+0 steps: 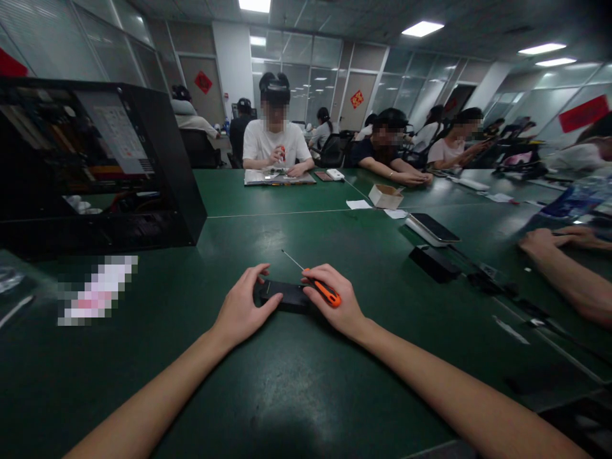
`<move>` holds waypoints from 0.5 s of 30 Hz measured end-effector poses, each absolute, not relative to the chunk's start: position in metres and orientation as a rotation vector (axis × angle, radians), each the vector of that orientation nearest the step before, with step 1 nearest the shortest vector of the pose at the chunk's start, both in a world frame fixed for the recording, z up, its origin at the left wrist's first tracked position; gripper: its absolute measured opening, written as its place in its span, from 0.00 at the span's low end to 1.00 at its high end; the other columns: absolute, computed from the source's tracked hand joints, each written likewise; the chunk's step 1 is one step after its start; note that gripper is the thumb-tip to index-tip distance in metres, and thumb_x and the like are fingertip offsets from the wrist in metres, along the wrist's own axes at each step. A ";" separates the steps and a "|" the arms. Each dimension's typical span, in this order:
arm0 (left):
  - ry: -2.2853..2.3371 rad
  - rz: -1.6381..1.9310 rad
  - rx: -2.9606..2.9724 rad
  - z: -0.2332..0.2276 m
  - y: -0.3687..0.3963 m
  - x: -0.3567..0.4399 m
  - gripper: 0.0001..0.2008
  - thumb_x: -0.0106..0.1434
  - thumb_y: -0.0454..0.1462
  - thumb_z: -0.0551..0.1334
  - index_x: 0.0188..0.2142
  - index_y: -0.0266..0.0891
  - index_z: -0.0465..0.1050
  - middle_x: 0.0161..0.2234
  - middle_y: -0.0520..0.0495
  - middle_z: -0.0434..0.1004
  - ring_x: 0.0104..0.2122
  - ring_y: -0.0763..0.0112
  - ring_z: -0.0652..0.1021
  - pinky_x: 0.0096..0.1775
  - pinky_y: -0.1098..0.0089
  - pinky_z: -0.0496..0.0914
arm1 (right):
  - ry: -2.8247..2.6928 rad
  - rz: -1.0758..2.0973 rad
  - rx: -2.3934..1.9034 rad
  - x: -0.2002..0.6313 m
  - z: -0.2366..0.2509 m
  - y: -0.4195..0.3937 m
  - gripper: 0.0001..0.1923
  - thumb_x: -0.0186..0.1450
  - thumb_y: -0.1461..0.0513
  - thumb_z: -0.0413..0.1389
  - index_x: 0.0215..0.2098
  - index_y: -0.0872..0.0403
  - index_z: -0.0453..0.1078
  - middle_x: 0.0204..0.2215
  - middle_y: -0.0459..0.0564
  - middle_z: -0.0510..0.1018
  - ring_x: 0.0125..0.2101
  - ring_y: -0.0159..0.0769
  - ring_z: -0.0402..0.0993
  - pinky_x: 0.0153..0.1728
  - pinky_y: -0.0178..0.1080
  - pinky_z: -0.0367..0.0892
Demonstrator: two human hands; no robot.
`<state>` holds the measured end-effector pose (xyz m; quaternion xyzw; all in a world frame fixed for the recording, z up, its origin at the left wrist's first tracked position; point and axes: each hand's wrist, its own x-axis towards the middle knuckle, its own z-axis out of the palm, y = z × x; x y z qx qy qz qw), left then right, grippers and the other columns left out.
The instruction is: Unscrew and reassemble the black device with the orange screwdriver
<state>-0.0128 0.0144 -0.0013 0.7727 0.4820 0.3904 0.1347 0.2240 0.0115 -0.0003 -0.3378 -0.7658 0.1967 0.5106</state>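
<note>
Two hands rest on the green bench [306, 382]. Left hand [241, 309] curls its fingers on the left end of a black phone [282, 294] lying flat, long axis left-right. Right hand [337, 303] grips an orange screwdriver [319, 285], its thin shaft pointing up-left, away. Farther off sits a cardboard box [385, 196].

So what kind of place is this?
Probably a workshop or training room for small electronics: people sit at long green tables, the right hand holds a screwdriver, and the left hand steadies a phone.
</note>
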 end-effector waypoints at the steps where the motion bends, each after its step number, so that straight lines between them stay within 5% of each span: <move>1: 1.384 1.117 2.245 -0.001 0.015 -0.013 0.22 0.64 0.41 0.66 0.57 0.42 0.68 0.49 0.43 0.76 0.44 0.59 0.78 0.48 0.58 0.74 | -1.848 0.478 -0.824 0.224 -0.001 0.013 0.11 0.70 0.59 0.58 0.50 0.48 0.73 0.43 0.53 0.77 0.43 0.39 0.76 0.46 0.44 0.73; 6: 1.326 1.077 2.268 0.001 0.019 -0.015 0.13 0.70 0.41 0.59 0.51 0.41 0.75 0.50 0.42 0.76 0.49 0.57 0.78 0.52 0.57 0.72 | -1.931 0.466 -0.837 0.222 -0.005 0.016 0.11 0.70 0.61 0.56 0.49 0.49 0.74 0.43 0.53 0.74 0.43 0.39 0.75 0.45 0.43 0.72; 15: 1.466 0.918 2.196 -0.006 0.014 -0.006 0.35 0.57 0.50 0.71 0.61 0.43 0.66 0.59 0.38 0.71 0.57 0.46 0.73 0.56 0.47 0.68 | -1.855 0.611 -0.919 0.211 -0.005 0.012 0.14 0.64 0.61 0.62 0.49 0.49 0.72 0.43 0.51 0.75 0.43 0.38 0.75 0.47 0.43 0.70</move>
